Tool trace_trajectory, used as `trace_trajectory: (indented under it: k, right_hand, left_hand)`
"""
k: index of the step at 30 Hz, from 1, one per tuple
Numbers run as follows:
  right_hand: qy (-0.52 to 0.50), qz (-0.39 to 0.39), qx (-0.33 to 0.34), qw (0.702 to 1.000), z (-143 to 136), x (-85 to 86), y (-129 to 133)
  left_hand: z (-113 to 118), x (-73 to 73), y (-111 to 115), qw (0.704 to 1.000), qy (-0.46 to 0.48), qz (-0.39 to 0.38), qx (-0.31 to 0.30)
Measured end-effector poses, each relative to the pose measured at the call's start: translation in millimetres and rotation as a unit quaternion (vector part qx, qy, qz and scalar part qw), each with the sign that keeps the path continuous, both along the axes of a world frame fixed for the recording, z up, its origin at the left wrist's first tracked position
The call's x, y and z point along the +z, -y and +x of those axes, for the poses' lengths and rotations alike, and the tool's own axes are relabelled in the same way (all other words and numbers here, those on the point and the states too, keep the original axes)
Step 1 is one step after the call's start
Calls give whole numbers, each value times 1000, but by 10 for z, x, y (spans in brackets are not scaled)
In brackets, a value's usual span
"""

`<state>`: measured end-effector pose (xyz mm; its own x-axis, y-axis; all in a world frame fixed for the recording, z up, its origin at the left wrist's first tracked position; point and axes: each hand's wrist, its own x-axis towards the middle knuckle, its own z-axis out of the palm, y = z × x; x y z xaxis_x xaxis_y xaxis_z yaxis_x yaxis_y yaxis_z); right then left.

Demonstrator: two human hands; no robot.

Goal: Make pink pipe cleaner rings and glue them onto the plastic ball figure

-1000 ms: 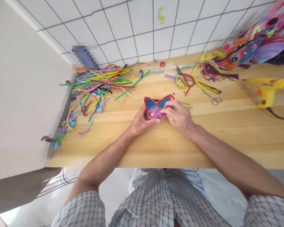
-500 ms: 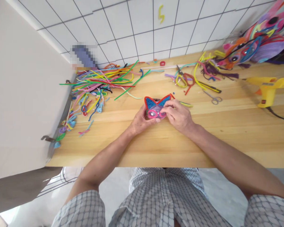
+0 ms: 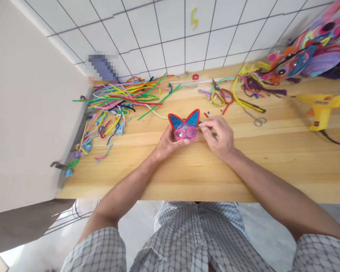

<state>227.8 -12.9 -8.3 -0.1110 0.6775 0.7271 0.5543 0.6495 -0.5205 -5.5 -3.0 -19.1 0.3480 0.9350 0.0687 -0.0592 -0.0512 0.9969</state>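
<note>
My left hand (image 3: 170, 142) is closed around the lower left of a small pipe-cleaner animal head (image 3: 184, 127). It has two blue pointed ears edged in red and two pink rings round clear eyes on a purple face. My right hand (image 3: 218, 136) is just right of the head, with thumb and forefinger pinched together by its edge. Whatever lies between those fingertips is too small to make out. Something green shows partly under the right hand, its shape mostly covered.
A heap of coloured pipe cleaners (image 3: 124, 92) lies at the back left. Behind the hands are orange-handled scissors (image 3: 222, 96), small metal scissors (image 3: 257, 120) and a yellow-black cutter (image 3: 251, 105). A yellow glue gun (image 3: 319, 109) and finished colourful figures (image 3: 308, 60) are at right.
My right hand has drawn back to the right, off the animal head's face. The head has shifted slightly left and turned, so both ears and both eye rings now show fully.
</note>
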Motion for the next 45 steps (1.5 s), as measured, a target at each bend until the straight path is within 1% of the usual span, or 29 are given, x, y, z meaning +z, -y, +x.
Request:
trace_trajectory:
  k: [4,8,11,14,16,18,21,24,29,32,36,40,42,45]
  right_hand:
    - [21,3,25,999,-43,-11,16]
    - [-7,-28,29,999,-45,-11,38]
    - [-44,-79,33,995,-49,-35,58]
    - [-95,-154,39,983,-68,-95,58]
    - [-112,-196,44,973,-77,-145,40]
    - [-112,-214,49,969,-76,-191,16]
    - [-120,-219,56,967,-56,-236,-14]
    - [-145,-229,53,961,-37,-251,-32]
    - [-192,-205,55,958,-33,-228,-50]
    - [-196,-196,61,959,-31,-216,-59]
    - [-198,-198,62,958,-29,-217,-55]
    - [-198,-217,53,954,-40,-202,-34]
    - [-194,-225,56,953,-49,-189,-27]
    - [-191,-224,63,954,-62,-174,-24]
  left_hand:
    - [20,-4,11,1000,-2,6,2]
    - [86,-38,50,1000,6,21,17]
    - [130,-86,66,999,-4,31,43]
    - [146,-122,63,997,-16,24,77]
    - [141,-113,66,996,-15,23,85]
    - [122,-65,83,996,-22,37,75]
    - [75,42,116,996,-37,63,50]
    - [38,107,115,997,-14,73,19]
    - [41,71,20,997,33,71,-17]
    - [50,44,-30,995,71,51,-43]
    - [47,60,-25,994,90,28,-47]
    - [46,90,11,996,84,7,-25]
    - [49,81,9,996,84,-2,-13]
    - [58,34,-23,995,97,-11,-11]
